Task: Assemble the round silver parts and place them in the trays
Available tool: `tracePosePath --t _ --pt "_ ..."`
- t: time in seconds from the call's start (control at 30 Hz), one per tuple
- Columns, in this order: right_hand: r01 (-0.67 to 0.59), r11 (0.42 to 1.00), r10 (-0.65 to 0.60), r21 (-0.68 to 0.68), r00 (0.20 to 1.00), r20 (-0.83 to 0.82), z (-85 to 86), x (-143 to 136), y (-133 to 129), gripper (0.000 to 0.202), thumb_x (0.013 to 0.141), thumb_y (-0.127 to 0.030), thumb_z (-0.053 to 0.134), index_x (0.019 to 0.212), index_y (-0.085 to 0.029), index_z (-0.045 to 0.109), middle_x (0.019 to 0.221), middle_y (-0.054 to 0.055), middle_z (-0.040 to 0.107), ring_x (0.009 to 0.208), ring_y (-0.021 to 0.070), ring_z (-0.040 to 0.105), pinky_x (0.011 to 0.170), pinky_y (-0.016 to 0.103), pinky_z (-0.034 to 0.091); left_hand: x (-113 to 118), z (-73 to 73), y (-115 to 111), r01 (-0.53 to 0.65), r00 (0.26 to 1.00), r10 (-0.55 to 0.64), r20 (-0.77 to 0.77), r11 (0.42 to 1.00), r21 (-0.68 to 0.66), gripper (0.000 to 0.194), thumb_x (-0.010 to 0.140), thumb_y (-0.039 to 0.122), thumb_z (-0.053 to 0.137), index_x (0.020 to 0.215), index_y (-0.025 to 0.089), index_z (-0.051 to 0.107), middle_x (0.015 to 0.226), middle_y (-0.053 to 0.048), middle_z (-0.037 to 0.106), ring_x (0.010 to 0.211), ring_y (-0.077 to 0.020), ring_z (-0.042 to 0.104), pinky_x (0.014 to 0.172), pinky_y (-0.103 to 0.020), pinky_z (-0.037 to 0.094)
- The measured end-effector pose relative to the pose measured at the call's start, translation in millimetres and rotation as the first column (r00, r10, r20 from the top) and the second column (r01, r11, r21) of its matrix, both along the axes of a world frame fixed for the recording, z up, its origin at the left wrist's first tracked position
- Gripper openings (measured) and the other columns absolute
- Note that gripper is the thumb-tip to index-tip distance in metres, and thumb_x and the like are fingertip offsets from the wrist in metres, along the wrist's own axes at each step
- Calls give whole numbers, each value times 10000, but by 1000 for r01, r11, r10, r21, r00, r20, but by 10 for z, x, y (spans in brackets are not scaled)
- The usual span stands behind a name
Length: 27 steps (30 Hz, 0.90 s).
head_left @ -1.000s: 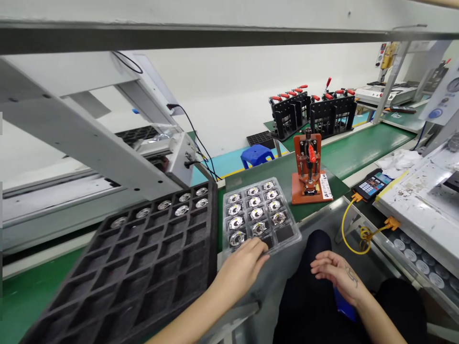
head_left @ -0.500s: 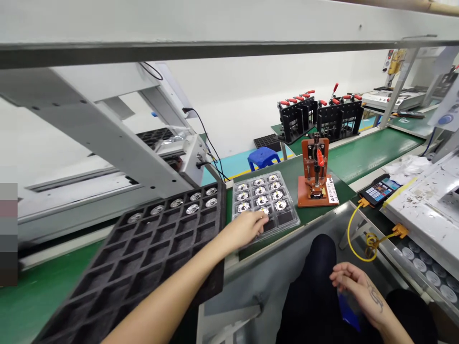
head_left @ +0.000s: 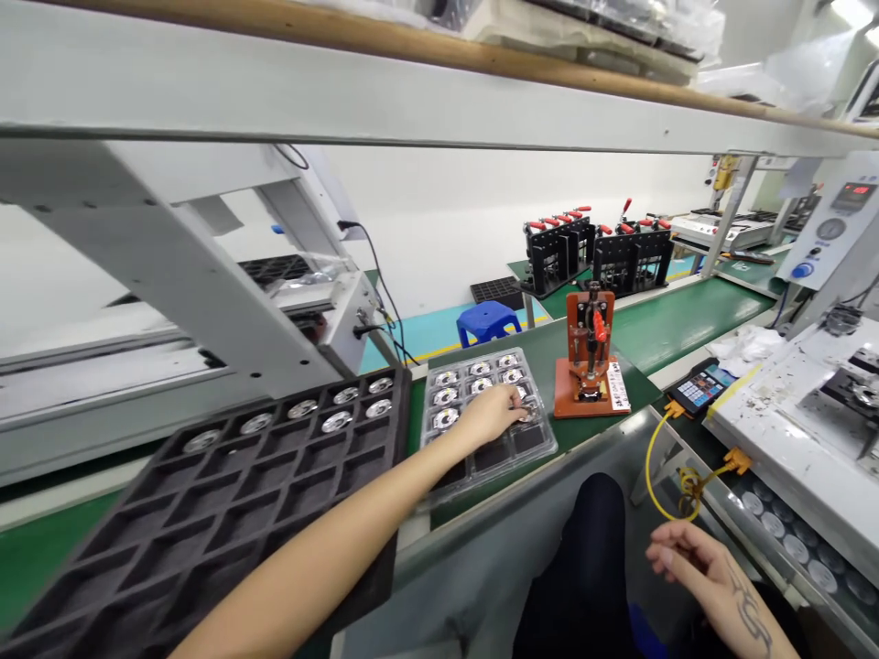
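Note:
My left hand point(head_left: 493, 415) reaches over a clear plastic tray point(head_left: 504, 469) on the green bench. Its thumb and fingertips are closed on a small round metal-and-white part point(head_left: 527, 412) at the tray's right side. Other such round parts point(head_left: 446, 418) sit in the tray's back pockets, while the front pockets show dark. The hand partly covers the middle of the tray. My right hand point(head_left: 693, 556) hangs above my lap, loosely curled with its fingers somewhat apart and nothing visible in it.
A black foam tray point(head_left: 275, 494) with round metal parts along its back lies to the left. Right of the clear tray stands a brown press fixture point(head_left: 591, 366) with a red handle. A keypad device point(head_left: 701, 386) and yellow cable point(head_left: 651, 467) are further right. A shelf beam point(head_left: 412, 101) crosses overhead.
My left hand has shifted from the front-middle pockets to the right side of the clear tray. A round part now shows at its fingertips. The camera view has tilted up.

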State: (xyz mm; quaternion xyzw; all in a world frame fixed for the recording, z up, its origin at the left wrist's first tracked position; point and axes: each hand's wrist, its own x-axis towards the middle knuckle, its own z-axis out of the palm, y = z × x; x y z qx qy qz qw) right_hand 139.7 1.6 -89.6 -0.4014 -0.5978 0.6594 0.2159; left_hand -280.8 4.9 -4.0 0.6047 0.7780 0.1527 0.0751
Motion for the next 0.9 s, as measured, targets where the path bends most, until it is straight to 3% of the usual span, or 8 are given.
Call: tracePosePath --t 0.1,0.17,0.3,0.37,0.43,0.73,0.8,0.9 --pt "113 982 -110 152 993 -34 154 18 19 576 936 -763 623 1065 -232 806 938 122 780 859 293 705 771 402 565 313 252 -31 179 983 -183 19 973 148 58 913 188 612 863 218 614 951 -49 697 909 -234 686 832 -326 529" --pt "190 943 -170 273 981 -97 355 -35 63 610 1002 -755 510 1091 -224 798 912 118 760 790 264 675 727 389 545 671 396 -16 385 908 -417 49 874 297 95 952 149 558 924 222 612 959 -33 697 887 -200 688 819 -301 544" --pt "236 881 -151 410 962 -228 899 -120 217 572 911 -582 775 1372 -254 692 1157 109 725 918 248 681 778 365 565 1451 521 132 756 570 -798 -196 414 507 154 1057 123 500 1088 205 626 1056 -87 744 991 -208 724 885 -314 589" --pt "247 857 -150 452 959 -239 1126 -73 292 593 850 -477 860 1372 -260 679 1142 85 704 883 218 668 736 337 566 1752 530 254 812 453 -812 -367 207 545 156 1078 123 494 1144 184 621 1086 -126 754 1027 -236 731 894 -350 608" --pt "268 816 -185 512 960 -209 1277 42 331 450 858 -410 856 1253 -241 724 993 46 689 782 180 637 691 318 550 1977 539 379 814 406 -801 -440 98 572 163 1084 124 490 1166 172 622 1081 -141 759 1037 -254 737 888 -376 624" --pt "359 665 -413 655 907 -79 1324 785 309 331 838 -348 846 1130 -241 734 811 -15 619 696 157 564 647 296 469 2792 598 715 856 220 -871 -440 -45 516 203 1077 122 469 1132 180 656 1049 -131 750 1001 -264 749 883 -406 651" --pt "410 625 -509 664 859 -52 1311 1014 337 328 835 -335 833 1130 -237 727 786 -19 599 687 162 557 633 294 450 3012 612 912 859 217 -910 -352 7 511 273 1059 123 491 1283 195 630 1225 -155 724 1146 -281 725 983 -432 633" --pt "501 505 -685 703 728 -27 1370 1403 349 333 812 -344 827 1106 -229 721 751 -17 584 668 178 551 632 311 454 3344 728 1443 845 288 -948 -134 185 502 479 1023 167 549 1497 232 517 1488 -172 597 1394 -307 593 1177 -501 518"
